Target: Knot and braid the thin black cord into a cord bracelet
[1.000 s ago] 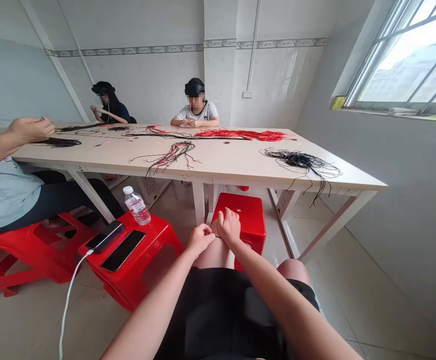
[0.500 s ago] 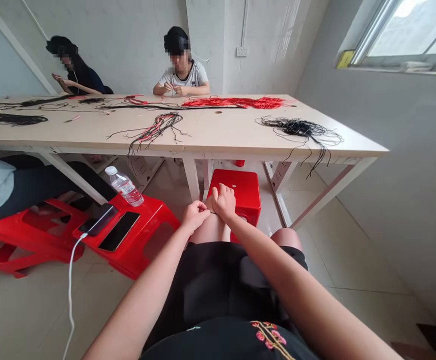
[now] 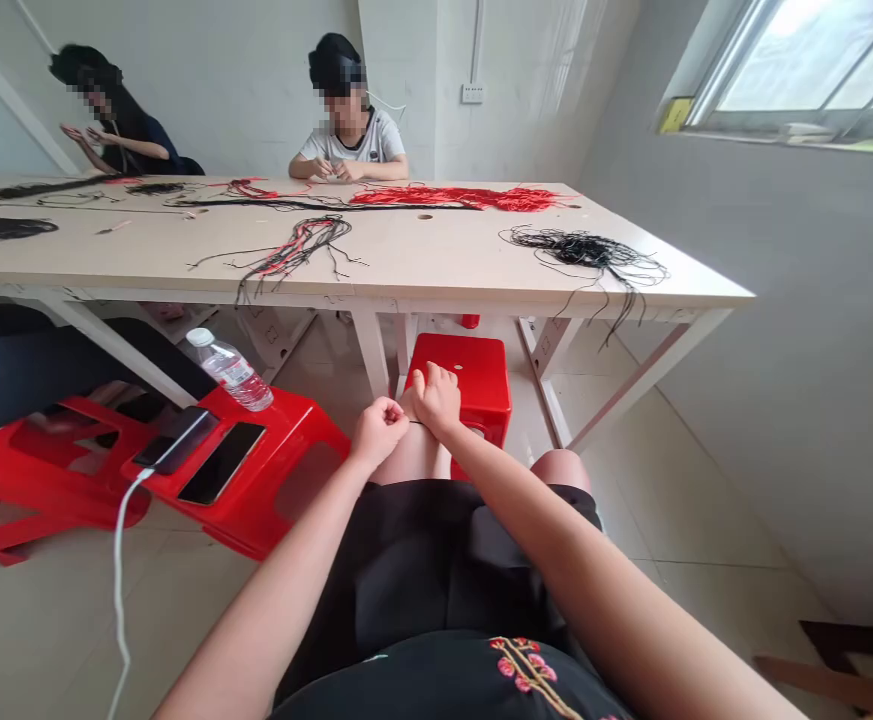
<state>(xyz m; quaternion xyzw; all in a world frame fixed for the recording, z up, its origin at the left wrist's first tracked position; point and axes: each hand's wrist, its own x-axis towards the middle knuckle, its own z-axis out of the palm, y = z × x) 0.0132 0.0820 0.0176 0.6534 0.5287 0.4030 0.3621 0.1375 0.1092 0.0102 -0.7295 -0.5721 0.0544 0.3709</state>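
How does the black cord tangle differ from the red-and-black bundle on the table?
The black cord tangle is all black, while the red-and-black bundle mixes both colours. The tangle is a dense clump; the bundle is looser, a thin spread of strands. Both lie on the pale table with strands trailing over its front edge.

Bare left forearm (image 3: 256,590) and right forearm (image 3: 593,590), left hand (image 3: 380,432) and right hand (image 3: 436,398) likewise bare. Black skirt or shorts (image 3: 421,570), plain cloth, hem above the bare knee (image 3: 562,470). Black top (image 3: 346,695) with embroidered red blossoms (image 3: 522,665) on gold stems (image 3: 533,680).
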